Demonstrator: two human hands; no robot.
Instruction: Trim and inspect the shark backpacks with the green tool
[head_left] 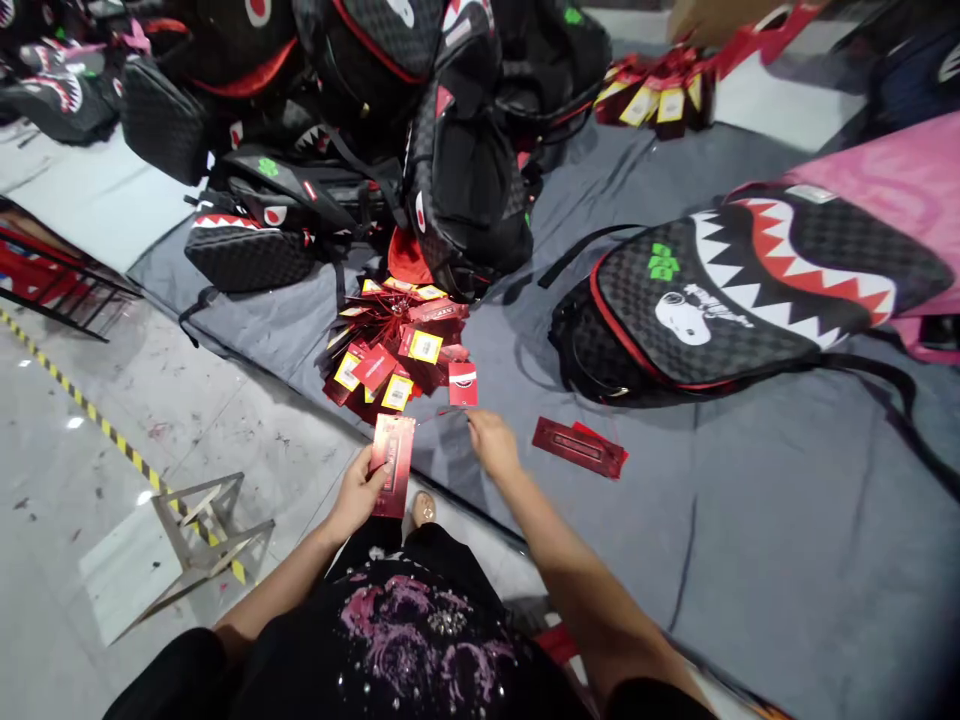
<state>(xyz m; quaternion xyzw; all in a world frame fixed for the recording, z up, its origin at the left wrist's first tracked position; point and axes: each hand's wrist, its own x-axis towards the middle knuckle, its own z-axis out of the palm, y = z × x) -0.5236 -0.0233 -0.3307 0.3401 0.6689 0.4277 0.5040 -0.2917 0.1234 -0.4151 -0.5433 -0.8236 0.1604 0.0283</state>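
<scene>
My left hand (355,500) is closed around a long dark-red hang tag (394,440), held upright at the table's near edge. With fingertips pinched together, my right hand (493,444) grips what looks like a thin dark tag string (448,411) that runs toward the hang tag. Just above those fingertips is a small red tag (463,384) with a white stripe. A spread pile of red and yellow tags (375,365) lies beyond my hands. Right of my right hand, a couple of dark-red tags (577,447) lie overlapped on the grey cloth.
A dark checkered backpack (697,290) with a shark-mouth print lies at the right, against pink material (892,190). Several black backpacks (472,180) are heaped at the back left. More tags (660,95) lie at the far side. A small stool (172,550) stands on the floor.
</scene>
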